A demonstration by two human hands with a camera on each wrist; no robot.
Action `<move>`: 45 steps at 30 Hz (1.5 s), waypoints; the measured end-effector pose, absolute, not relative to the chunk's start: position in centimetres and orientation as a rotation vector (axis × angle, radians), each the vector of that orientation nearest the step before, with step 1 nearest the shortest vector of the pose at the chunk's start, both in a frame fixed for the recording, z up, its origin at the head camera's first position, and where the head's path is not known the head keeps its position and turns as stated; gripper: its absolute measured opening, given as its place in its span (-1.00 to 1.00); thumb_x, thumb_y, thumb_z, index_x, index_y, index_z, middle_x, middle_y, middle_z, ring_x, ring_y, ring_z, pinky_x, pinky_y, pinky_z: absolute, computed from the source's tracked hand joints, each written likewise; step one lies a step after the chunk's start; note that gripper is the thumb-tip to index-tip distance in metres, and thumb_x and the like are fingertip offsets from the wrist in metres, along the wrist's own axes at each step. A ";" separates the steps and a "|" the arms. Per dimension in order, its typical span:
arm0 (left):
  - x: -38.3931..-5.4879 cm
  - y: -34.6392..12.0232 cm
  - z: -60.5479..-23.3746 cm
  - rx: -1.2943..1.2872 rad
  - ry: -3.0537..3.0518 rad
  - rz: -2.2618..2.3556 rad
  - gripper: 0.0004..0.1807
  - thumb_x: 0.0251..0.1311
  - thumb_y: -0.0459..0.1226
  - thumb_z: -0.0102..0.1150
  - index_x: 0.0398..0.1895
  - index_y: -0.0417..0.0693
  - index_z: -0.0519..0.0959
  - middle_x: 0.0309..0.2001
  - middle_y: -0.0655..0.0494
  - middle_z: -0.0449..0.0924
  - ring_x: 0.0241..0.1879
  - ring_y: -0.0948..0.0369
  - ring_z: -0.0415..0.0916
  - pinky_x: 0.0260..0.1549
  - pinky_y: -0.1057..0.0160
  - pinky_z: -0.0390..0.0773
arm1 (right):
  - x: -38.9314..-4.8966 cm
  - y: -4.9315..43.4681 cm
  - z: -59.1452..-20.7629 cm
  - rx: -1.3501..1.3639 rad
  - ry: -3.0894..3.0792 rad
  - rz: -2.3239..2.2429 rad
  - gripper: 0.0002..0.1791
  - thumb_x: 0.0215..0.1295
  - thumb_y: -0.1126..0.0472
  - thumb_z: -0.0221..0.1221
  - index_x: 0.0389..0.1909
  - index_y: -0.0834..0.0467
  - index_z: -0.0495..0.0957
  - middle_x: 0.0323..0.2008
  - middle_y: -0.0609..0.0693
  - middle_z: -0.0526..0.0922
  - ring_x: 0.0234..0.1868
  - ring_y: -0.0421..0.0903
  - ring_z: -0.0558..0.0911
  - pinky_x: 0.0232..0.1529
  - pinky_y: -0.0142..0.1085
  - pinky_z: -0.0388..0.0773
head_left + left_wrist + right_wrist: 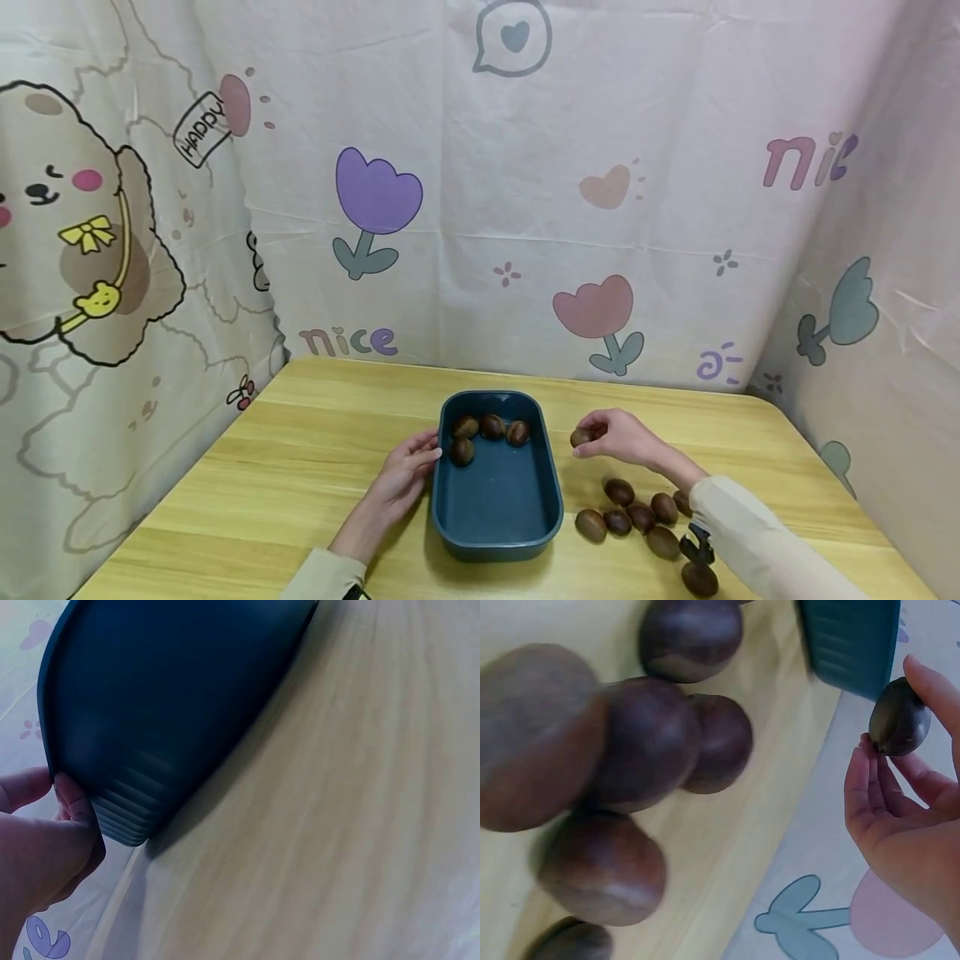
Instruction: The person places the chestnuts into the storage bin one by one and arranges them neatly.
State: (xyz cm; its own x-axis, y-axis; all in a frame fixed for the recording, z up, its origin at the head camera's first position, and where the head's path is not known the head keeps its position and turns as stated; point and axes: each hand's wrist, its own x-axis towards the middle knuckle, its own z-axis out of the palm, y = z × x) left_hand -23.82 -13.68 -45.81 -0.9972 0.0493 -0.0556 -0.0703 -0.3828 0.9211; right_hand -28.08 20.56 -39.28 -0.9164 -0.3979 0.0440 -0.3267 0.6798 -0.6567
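A dark blue rectangular container (498, 505) stands on the table with several brown chestnuts (492, 427) inside, gathered at its far end. My left hand (406, 477) pinches the container's left rim, thumb over the edge and fingers against the outer wall, as the left wrist view also shows. To the right of the container, my right hand (619, 437) holds a single chestnut (900, 718) between thumb and fingertips, raised above the table. Below that hand lies a loose group of chestnuts (641, 517), partly hidden by the right sleeve.
The wooden table (330, 417) has a light, yellowish grain. Behind it and along both sides hangs a pale curtain (480, 200) printed with flowers, hearts and words. A chestnut (699, 578) lies at the near right of the group.
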 end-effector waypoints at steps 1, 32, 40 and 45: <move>-23.8 -13.7 -45.8 -0.028 1.703 2.552 -0.55 0.29 -0.56 -0.07 0.24 -0.57 0.22 -0.02 -0.15 0.39 -0.09 0.16 0.42 -0.12 0.31 0.47 | -28.2 20.4 -39.2 -0.617 2.784 -1.054 -0.59 0.01 0.14 0.43 -0.14 0.26 0.62 -0.33 -0.05 0.60 -0.30 -0.11 0.52 -0.23 -0.20 0.51; -23.8 -13.6 -45.8 -0.061 1.706 2.565 -0.56 0.29 -0.56 -0.06 0.23 -0.55 0.24 -0.01 -0.15 0.39 -0.10 0.16 0.41 -0.12 0.29 0.47 | -30.8 11.3 -38.3 -0.751 2.548 -1.177 -0.78 0.21 0.15 0.33 -0.27 0.24 0.65 -0.43 0.15 0.66 -0.33 0.14 0.65 -0.18 -0.08 0.58; -23.8 -13.7 -45.7 -0.062 1.697 2.569 -0.57 0.30 -0.56 -0.07 0.23 -0.55 0.24 -0.04 -0.11 0.40 -0.11 0.17 0.42 -0.15 0.31 0.47 | -30.4 9.3 -39.3 -0.651 2.540 -1.258 -0.71 0.15 0.26 0.37 -0.15 0.32 0.62 -0.42 0.00 0.56 -0.37 0.10 0.60 -0.22 -0.01 0.60; -23.8 -13.7 -45.7 -0.053 1.676 2.564 -0.54 0.31 -0.55 -0.08 0.27 -0.54 0.20 -0.05 -0.07 0.43 -0.17 0.23 0.45 -0.18 0.34 0.47 | -30.5 8.5 -39.7 -0.618 2.612 -1.194 -0.62 0.06 0.25 0.42 -0.09 0.30 0.64 -0.35 -0.04 0.59 -0.37 -0.14 0.52 -0.26 -0.21 0.59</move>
